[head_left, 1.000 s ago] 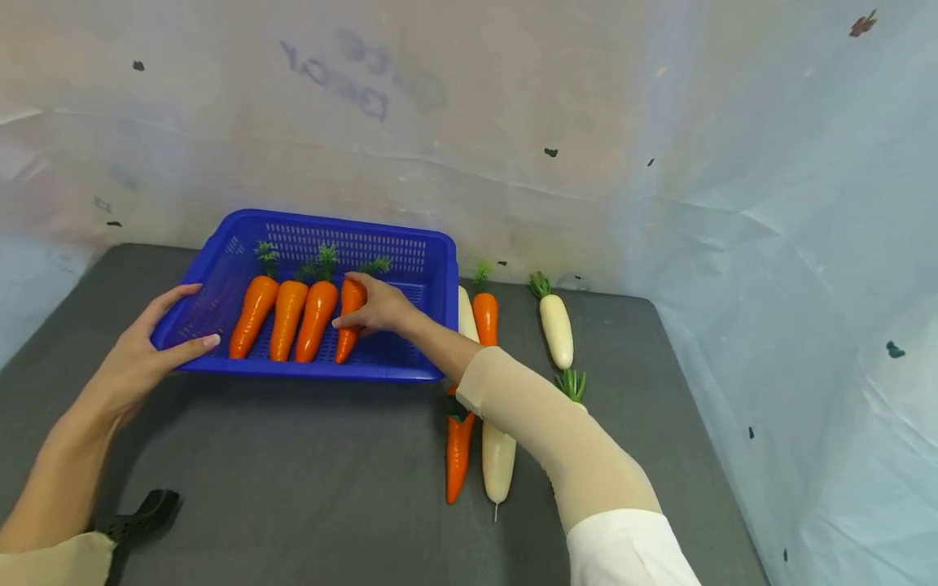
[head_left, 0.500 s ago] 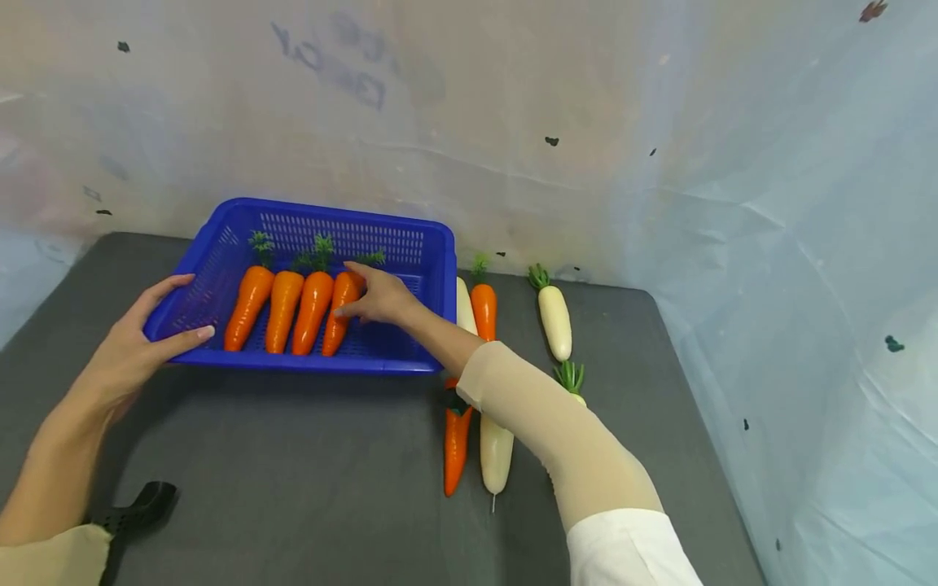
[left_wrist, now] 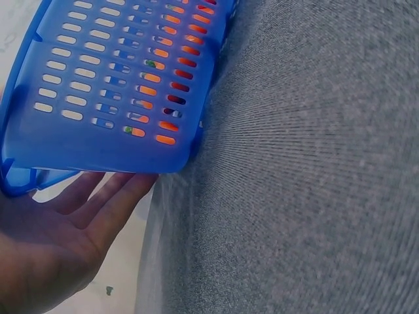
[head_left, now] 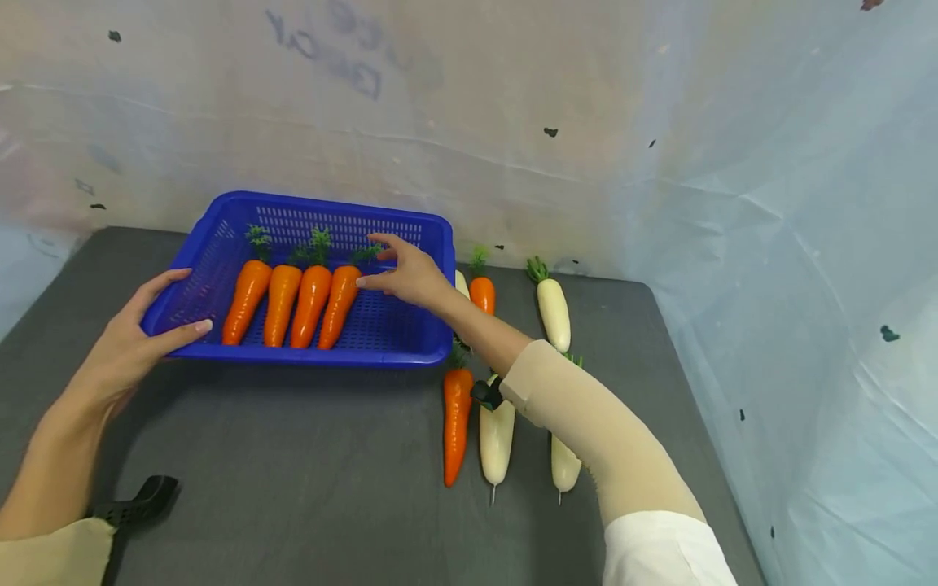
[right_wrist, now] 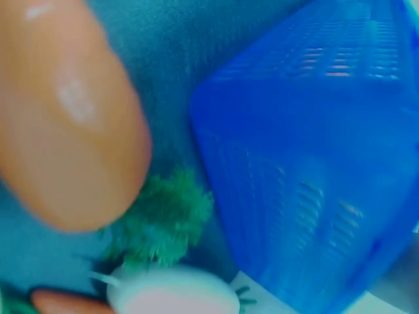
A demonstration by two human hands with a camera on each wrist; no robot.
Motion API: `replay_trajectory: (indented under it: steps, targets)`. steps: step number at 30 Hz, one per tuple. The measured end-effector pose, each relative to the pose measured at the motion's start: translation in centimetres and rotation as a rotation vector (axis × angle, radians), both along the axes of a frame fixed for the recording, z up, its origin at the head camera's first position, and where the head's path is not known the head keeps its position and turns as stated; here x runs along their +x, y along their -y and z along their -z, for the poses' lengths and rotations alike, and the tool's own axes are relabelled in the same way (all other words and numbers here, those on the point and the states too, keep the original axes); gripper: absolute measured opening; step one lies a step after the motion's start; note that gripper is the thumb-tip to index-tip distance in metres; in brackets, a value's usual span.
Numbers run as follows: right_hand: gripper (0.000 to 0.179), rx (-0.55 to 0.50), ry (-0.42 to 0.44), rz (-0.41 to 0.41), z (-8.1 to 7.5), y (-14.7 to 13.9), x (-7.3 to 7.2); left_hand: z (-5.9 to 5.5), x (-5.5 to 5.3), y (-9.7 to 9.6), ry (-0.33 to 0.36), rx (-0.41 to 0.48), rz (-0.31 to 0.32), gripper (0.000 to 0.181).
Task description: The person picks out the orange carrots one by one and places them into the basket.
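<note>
A blue plastic basket (head_left: pixel 352 358) with slotted walls sits at the back of the table, tilted slightly in view. My left hand (head_left: pixel 135 334) grips its left rim, thumb on the front corner; the left wrist view shows the fingers under the basket wall (left_wrist: pixel 98 147). Several orange carrots with green tops lie side by side inside. Over the rightmost carrot (head_left: pixel 340 308) hovers my right hand (head_left: pixel 414 275), thumb and fingers spread apart and holding nothing. Its thumb tip is close to that carrot's upper end; whether they touch I cannot tell.
Right of the basket lie a carrot (head_left: pixel 458 419), another carrot (head_left: pixel 482 295) farther back, and several white radishes, such as one near the middle (head_left: pixel 497 443) and one at the back (head_left: pixel 554 313). Plastic sheeting (head_left: pixel 513 163) hangs behind the grey table (head_left: pixel 308 472).
The right hand has let go of the rightmost carrot, which now lies beside the others, and has drawn back up and to the right. The left hand keeps its grip on the basket.
</note>
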State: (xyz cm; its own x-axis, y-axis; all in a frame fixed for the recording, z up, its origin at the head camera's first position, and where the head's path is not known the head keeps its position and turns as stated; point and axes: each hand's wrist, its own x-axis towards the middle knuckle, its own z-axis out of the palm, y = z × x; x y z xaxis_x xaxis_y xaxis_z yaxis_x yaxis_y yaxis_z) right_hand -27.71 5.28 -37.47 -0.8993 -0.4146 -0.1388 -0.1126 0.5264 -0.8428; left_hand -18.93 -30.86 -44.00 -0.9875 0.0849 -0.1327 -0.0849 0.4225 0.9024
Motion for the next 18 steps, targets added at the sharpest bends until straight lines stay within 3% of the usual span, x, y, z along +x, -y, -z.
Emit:
replay_trajectory:
  steps: [9,18]
  targets:
    - [0.071,-0.065,-0.099,0.054,-1.2,-4.0,1.4,0.1,-0.1,0.0,-0.003,0.008,0.001,0.075]
    - [0.06,-0.17,-0.081,0.123,-1.6,-7.1,2.6,0.3,-0.1,0.0,-0.01,-0.003,0.003,0.075]
